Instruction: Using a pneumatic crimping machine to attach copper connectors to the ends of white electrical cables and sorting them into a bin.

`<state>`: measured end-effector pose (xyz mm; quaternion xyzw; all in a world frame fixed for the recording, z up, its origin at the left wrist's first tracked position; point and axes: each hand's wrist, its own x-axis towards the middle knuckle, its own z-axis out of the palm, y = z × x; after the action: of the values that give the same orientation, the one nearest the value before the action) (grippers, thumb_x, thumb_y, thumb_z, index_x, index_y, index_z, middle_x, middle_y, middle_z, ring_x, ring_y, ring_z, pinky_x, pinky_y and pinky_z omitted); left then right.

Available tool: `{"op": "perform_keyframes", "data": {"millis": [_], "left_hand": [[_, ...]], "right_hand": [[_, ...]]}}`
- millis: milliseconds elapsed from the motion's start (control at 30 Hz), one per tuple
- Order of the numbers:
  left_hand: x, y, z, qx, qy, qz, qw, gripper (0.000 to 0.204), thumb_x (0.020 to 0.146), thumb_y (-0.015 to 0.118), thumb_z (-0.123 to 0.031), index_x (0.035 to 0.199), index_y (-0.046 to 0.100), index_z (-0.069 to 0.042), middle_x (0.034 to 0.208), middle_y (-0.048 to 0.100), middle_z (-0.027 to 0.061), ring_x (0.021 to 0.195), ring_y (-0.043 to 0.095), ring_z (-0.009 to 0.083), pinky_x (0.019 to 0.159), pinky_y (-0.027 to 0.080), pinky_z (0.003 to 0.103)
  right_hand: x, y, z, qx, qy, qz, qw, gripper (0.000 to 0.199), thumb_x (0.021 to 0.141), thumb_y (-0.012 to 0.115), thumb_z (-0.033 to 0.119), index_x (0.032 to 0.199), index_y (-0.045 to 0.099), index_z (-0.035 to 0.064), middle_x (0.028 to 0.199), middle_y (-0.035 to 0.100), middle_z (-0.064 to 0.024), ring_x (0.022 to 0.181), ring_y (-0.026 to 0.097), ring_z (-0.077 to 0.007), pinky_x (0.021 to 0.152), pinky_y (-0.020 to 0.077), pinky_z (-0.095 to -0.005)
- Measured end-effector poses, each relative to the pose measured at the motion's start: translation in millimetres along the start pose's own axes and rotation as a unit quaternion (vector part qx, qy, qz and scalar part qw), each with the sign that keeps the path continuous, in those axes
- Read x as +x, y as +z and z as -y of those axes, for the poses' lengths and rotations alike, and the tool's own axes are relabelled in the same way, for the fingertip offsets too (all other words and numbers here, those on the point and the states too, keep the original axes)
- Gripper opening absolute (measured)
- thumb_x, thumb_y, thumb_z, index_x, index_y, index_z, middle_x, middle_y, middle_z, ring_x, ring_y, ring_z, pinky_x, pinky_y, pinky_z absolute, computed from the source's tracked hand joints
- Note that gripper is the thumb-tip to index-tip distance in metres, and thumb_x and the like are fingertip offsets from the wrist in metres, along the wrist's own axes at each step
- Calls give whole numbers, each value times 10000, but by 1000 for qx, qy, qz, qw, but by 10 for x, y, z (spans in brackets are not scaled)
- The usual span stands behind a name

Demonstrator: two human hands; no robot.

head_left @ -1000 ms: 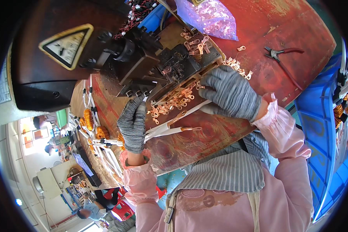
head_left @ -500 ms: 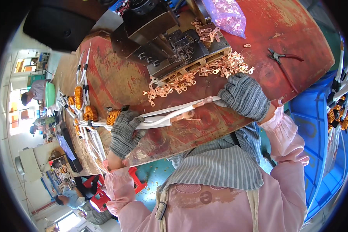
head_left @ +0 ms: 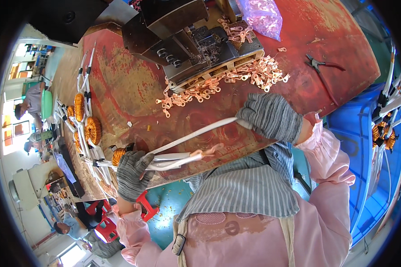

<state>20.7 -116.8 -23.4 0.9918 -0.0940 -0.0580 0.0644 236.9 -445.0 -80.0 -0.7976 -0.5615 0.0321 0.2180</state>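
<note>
In a grey knit glove, my left hand (head_left: 134, 174) is closed around a bundle of white cables at the table's near left part. One white cable (head_left: 194, 135) runs from it up to my right hand (head_left: 271, 116), also gloved, whose fingers are closed on the cable's end and hide the tip. Below that cable, other white cables (head_left: 173, 165) stick out from my left hand, with bare copper ends (head_left: 207, 151). Left of my left hand, orange-wound toroidal coils (head_left: 92, 130) sit among more white leads.
A dark metal press (head_left: 196, 58) stands at the far middle, edged by loose copper lugs (head_left: 258, 76). A purple-tinted bag of lugs (head_left: 262, 18) and red-handled pliers (head_left: 326, 80) lie on the worn red table (head_left: 307, 49). A blue crate (head_left: 347, 147) stands at right. People sit in the left background.
The cable in my right hand has lifted away from the others and spans in the open above them. The copper-ended cables have shifted nearer the table edge. The whole view has shifted slightly.
</note>
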Motion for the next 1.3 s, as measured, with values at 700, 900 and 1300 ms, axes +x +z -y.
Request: {"op": "perform_keyframes", "data": {"millis": [700,900,1300], "left_hand": [[1831,135,-499,-579,-147,26,802,309,872,566,-170,1143,562,-23,764,602,44,657,529,48,608,454,209],[1914,-31,-649,-496,-12,-37,868,289,875,542,-129,1145,559,-29,846,603,22,703,547,92,645,468,243],[1882,-142,-684,-599,-42,1,799,287,883,524,-163,1125,570,-15,764,573,38,593,462,58,522,399,191]], "right_hand": [[55,-405,-413,-45,130,-72,988,171,781,596,211,918,639,117,812,582,-90,783,556,-256,663,480,-367],[138,-158,-367,-183,134,-2,974,195,771,555,189,926,656,124,908,573,-98,877,546,-254,722,479,-381],[299,-105,-302,8,91,-122,988,154,818,556,110,952,604,53,894,583,-95,879,576,-225,744,482,-327]]}}
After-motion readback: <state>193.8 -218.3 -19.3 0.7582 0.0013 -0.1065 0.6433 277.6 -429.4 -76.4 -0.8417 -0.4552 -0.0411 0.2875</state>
